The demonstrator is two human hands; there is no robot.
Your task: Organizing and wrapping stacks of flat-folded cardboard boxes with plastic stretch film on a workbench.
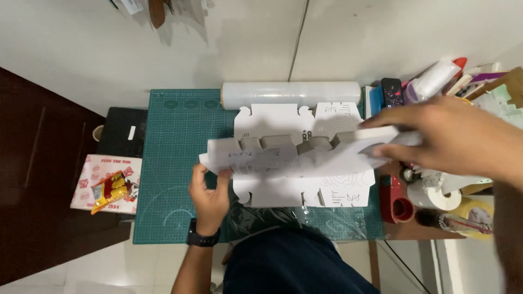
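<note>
You are holding a flat white die-cut cardboard sheet (294,155) over the green cutting mat (174,141), just above a second unfolded white cardboard blank (332,190) lying on the mat. Your left hand (210,193) is pinching the sheet's near left edge with thumb and fingers closed on it, while your right hand (452,136) is gripping its right end, fingers curled over the top. A roll of clear wrap (291,93) is lying beyond the blank, at the mat's far edge.
</note>
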